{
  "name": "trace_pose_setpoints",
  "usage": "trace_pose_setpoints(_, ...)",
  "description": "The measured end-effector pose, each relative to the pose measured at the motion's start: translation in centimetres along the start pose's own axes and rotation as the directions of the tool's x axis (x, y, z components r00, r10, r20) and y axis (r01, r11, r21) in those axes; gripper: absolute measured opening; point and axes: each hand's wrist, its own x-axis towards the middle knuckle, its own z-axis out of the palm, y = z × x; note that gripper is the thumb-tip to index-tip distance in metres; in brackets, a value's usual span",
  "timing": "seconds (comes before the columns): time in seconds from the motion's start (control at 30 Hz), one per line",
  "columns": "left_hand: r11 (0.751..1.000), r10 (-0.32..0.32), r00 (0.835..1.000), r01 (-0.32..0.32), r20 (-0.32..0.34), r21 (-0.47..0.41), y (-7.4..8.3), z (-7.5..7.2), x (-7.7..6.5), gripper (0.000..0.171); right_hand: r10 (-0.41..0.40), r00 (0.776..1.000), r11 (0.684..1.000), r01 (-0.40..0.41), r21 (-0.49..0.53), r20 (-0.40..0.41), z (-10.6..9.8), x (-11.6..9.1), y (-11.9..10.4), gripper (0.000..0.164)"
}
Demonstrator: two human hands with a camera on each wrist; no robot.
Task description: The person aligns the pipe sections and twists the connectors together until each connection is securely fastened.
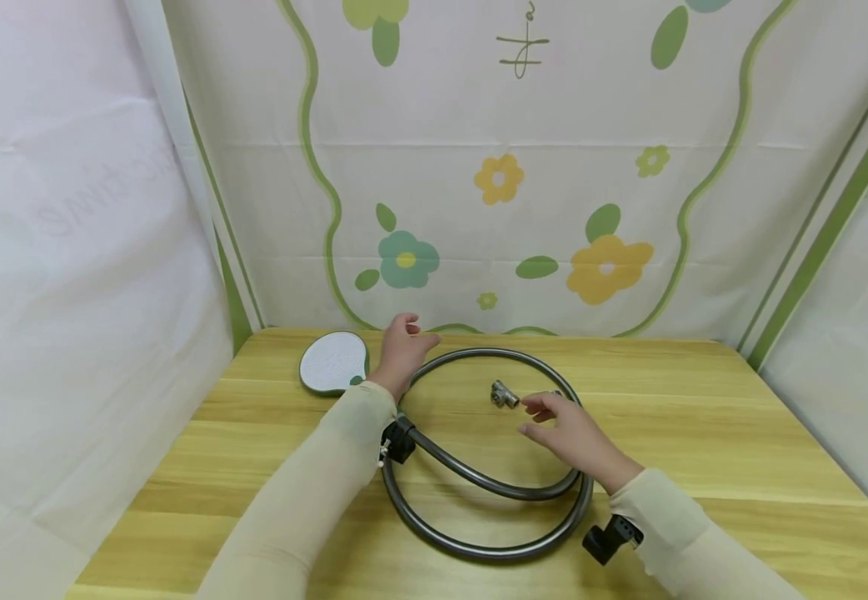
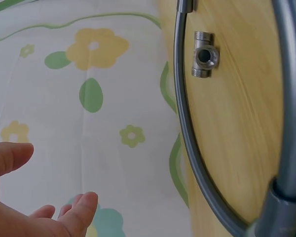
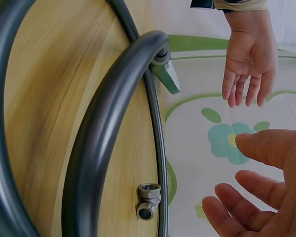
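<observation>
Left fingers (image 2: 84, 212): lying loosely bent and holding nothing; the left hand (image 1: 402, 358) is hanging over the hose's loop between 10 and 11 o'clock, with 12 lying at the far edge of the table (image 1: 202, 450).
Right fingers (image 3: 232, 207): spreading relaxed and free, pointing toward 10 o'clock; the right hand (image 1: 569, 433) is hanging over the loop between 2 and 3, its tips showing just beside the tee.
Tee (image 1: 501, 394): lying on the table inside the loop, between 12 and 1 o'clock from the middle; in the left wrist view it is showing threaded ends and an open mouth.
Hose (image 1: 488, 552): lying coiled and overlapping around the tee, a dark collar showing between 9 and 10, a metal bit peeking from behind the right hand near 2.
Shower head (image 1: 334, 362): resting white face up at 9 o'clock from the left hand, the arm hiding its joint in the head view.
Sleeves (image 1: 306, 492): covering both forearms, coming in from 7 and 5 o'clock, black cameras (image 1: 608, 537) sitting at the cuffs.
Cloth (image 1: 434, 100): hanging behind the table at 12, showing flowers and green wavy lines.
</observation>
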Motion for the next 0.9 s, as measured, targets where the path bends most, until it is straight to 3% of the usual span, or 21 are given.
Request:
trace_pose_setpoints(0.23,0.997,-0.041,0.999,0.043,0.031,-0.063,0.7,1.3,0.3,0.059,0.018,1.0,1.0,-0.018,0.0,-0.016,-0.6,0.5,0.5,0.044)
trace_pose_setpoints(0.53,0.995,-0.08,0.996,0.082,0.039,-0.059,0.7,2.5,1.2,0.06,0.041,0.999,0.999,-0.041,-0.014,-0.026,-1.1,1.3,1.2,0.041)
trace_pose_setpoints(0.9,0.983,-0.145,0.984,0.155,0.102,-0.097,-0.1,4.9,1.7,0.063,0.054,0.998,0.995,-0.055,-0.08,-0.015,-1.6,1.9,2.2,0.051)
